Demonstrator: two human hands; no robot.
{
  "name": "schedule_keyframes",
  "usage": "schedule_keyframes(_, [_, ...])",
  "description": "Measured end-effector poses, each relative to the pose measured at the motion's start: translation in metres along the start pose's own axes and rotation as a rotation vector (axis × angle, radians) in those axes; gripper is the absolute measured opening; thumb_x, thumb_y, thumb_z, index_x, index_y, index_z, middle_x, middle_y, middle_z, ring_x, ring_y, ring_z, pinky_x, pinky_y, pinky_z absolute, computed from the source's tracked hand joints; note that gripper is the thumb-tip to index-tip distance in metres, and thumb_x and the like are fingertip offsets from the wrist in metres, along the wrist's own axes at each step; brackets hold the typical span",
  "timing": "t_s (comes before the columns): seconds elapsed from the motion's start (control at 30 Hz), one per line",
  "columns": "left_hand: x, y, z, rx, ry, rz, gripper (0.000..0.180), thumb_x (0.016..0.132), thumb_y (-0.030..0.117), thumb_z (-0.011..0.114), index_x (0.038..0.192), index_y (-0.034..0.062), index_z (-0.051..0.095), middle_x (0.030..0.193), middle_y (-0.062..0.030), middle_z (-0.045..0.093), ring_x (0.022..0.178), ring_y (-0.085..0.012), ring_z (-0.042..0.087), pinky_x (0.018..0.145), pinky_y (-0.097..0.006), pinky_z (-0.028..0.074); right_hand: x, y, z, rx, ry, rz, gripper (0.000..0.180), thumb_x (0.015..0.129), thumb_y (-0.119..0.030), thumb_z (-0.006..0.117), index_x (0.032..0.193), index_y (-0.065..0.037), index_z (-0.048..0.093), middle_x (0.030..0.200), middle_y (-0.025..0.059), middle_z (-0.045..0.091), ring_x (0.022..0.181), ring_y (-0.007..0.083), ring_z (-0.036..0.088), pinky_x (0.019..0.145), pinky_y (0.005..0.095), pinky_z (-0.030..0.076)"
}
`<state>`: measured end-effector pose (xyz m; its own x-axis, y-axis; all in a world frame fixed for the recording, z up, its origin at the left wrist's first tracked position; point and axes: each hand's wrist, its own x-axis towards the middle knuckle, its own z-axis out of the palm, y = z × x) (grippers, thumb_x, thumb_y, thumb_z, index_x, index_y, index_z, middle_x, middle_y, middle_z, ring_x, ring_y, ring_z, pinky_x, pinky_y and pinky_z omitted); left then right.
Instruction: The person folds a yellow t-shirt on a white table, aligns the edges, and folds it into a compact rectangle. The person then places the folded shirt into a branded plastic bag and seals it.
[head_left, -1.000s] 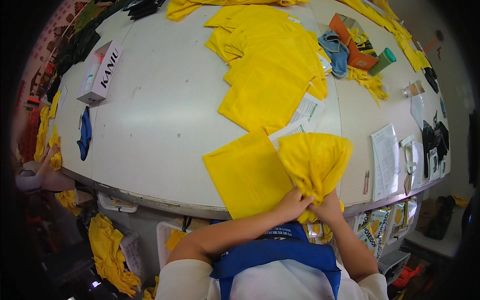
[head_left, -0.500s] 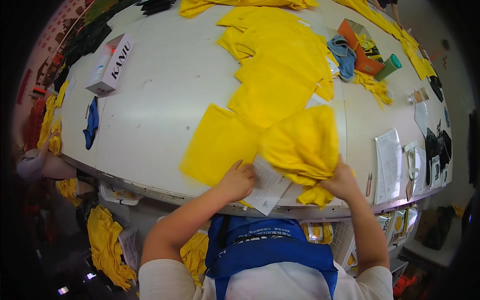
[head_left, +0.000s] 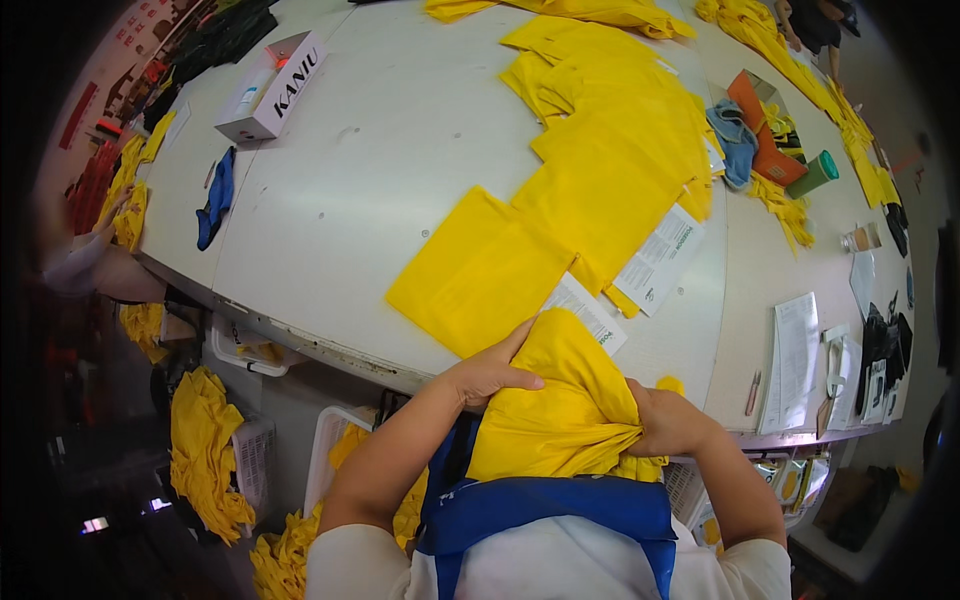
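Both hands are on one yellow garment, which is bunched up at the near edge of the table, just in front of the person's chest. The left hand lies on its upper left side with the fingers spread and pressed on the cloth, not closed. The right hand is closed into a fist on a gathered fold at the garment's right side. The garment is crumpled, so its long axis is not fully clear; it seems to run from the table edge down toward the person, with the rounded top end pointing away, to the table.

Just beyond it a flat yellow fabric piece lies on the table, turned like a diamond, one corner pointing to the person. Two white printed paper sheets lie near it, one partly under the bunched garment. Farther away a long pile of yellow fabric runs diagonally across the table.

The white table is wide with a curved edge. On it are a white carton box at the far left, a blue cloth, an orange box, a green cup and papers at the right. Below the table edge, on the left, heaps of yellow fabric lie on the floor beside white baskets.
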<state>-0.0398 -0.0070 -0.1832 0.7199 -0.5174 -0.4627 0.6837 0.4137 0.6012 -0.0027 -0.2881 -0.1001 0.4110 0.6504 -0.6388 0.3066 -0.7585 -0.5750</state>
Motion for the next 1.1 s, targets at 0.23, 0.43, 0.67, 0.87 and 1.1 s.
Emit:
schedule_keyframes(0.23, [-0.015,-0.090,-0.035,0.237,0.070,0.252,0.047,0.075,-0.010,0.056,0.119,0.0043,0.053,0.121,-0.0072,0.055,0.120,-0.0192,0.046,0.104,-0.028,0.033,0.002,0.020,0.027,0.004,-0.005,0.040,0.092,0.062,-0.030,0.083,0.139,-0.007,0.039,0.104,0.0225,0.065,0.094,0.0393,0.062,0.082,0.0394,0.051])
schedule_keyframes(0.43, [0.024,-0.077,-0.054,1.188,0.729,0.678,0.052,0.077,0.013,0.066,0.125,0.0013,0.051,0.129,-0.0191,0.051,0.122,-0.0345,0.046,0.106,-0.041,0.034,0.019,0.031,-0.019,0.190,0.359,0.145,0.074,0.067,-0.019,0.079,0.133,-0.004,0.049,0.107,0.0184,0.066,0.096,0.0290,0.065,0.085,0.0348,0.050])
schedule_keyframes(0.67, [0.048,-0.096,-0.010,1.855,0.541,0.356,0.060,0.084,0.044,0.061,0.139,0.0376,0.041,0.154,-0.0092,0.022,0.140,-0.0413,0.015,0.109,-0.063,0.013,0.092,0.113,-0.017,0.725,0.776,0.202,0.066,0.072,-0.009,0.073,0.133,-0.001,0.048,0.115,0.0150,0.065,0.100,0.0219,0.063,0.087,0.0324,0.049])
schedule_keyframes(0.87, [-0.003,-0.080,-0.057,1.852,0.383,0.257,0.051,0.083,0.036,0.061,0.132,0.0327,0.050,0.151,-0.0040,0.030,0.141,-0.0342,0.019,0.110,-0.063,0.010,0.073,0.104,0.002,0.581,0.669,0.254,0.066,0.072,-0.007,0.072,0.133,-0.003,0.048,0.117,0.0135,0.065,0.107,0.0215,0.061,0.092,0.0311,0.046])
schedule_keyframes(1.1, [-0.045,-0.058,-0.071,1.925,0.133,0.221,0.049,0.080,0.031,0.065,0.128,0.0312,0.054,0.147,0.0000,0.037,0.141,-0.0269,0.024,0.111,-0.061,0.012,0.099,0.038,-0.029,1.309,0.321,-0.141,0.070,0.077,-0.005,0.069,0.139,0.000,0.035,0.131,0.0114,0.052,0.115,0.0262,0.054,0.098,0.0368,0.043])
